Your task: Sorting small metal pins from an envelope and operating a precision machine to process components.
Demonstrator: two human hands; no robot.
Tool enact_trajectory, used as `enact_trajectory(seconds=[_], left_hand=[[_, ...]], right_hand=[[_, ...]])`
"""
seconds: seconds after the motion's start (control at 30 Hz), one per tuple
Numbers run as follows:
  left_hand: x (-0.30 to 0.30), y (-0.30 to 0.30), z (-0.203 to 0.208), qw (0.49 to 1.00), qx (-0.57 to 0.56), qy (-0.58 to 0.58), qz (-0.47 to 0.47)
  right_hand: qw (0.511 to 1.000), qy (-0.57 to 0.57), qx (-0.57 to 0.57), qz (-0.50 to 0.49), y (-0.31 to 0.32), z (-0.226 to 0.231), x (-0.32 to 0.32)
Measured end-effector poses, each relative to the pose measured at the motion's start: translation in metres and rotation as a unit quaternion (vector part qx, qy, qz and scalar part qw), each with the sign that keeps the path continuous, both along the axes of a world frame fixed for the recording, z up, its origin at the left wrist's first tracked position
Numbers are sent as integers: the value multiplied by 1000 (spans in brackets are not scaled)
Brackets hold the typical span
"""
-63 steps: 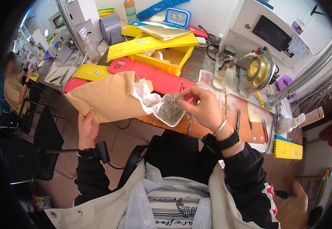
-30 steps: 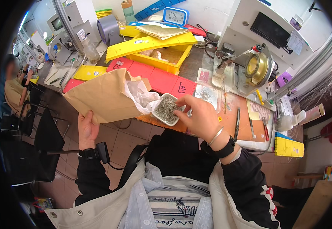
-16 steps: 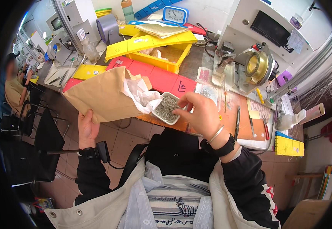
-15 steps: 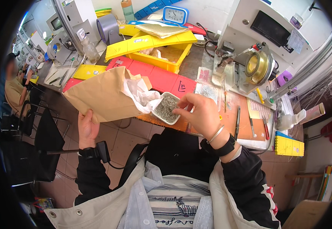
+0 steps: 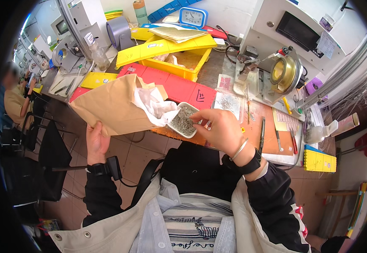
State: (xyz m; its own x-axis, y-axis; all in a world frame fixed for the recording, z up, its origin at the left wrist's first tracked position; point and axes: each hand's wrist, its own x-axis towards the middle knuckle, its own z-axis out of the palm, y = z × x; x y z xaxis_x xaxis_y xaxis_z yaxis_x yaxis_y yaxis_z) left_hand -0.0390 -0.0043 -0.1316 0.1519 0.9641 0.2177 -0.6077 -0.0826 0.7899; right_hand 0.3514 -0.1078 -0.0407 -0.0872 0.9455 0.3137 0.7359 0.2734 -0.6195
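Note:
My left hand [image 5: 97, 141] grips a brown paper bag [image 5: 107, 103] by its lower edge. The bag lies tilted, its mouth turned right, and a white plastic liner [image 5: 156, 105] sticks out of it. Against the liner stands a small white tray [image 5: 187, 135] filled with many tiny silvery metal pieces [image 5: 183, 120], perhaps short bent wires. Over the tray's right side reaches my right hand [image 5: 219, 128], its thumb and fingertips bent down close to the metal pieces. Whether a piece sits between those fingertips is too small to tell.
Behind the bag lie red panels [image 5: 179, 86] and a yellow bin [image 5: 187, 69] with a yellow strip across it. A machine with a brass-coloured wheel [image 5: 282, 75] stands at right. Tweezers [image 5: 262, 135] and red-handled pliers [image 5: 294, 141] lie on the mat. A co-worker [image 5: 17, 99] sits far left.
My right hand has shifted slightly, its fingers lower and flatter over the tray. The bag and my left hand stay nearly in place.

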Motion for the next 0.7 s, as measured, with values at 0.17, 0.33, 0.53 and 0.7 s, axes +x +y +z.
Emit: enact_trajectory(seconds=[0.17, 0.33, 0.53, 0.7], left_hand=[[-1, -1, 0, 1000, 4, -7, -7], [1, 0, 0, 1000, 2, -8, -12], [2, -2, 1, 1000, -2, -7, -12], [4, -1, 1, 1000, 2, -6, -13]], right_hand=[[999, -7, 36, 19, -1, 3, 0], [1000, 13, 27, -2, -1, 11, -2], [998, 52, 24, 2, 4, 20, -17], [997, 72, 12, -1, 6, 20, -19]])
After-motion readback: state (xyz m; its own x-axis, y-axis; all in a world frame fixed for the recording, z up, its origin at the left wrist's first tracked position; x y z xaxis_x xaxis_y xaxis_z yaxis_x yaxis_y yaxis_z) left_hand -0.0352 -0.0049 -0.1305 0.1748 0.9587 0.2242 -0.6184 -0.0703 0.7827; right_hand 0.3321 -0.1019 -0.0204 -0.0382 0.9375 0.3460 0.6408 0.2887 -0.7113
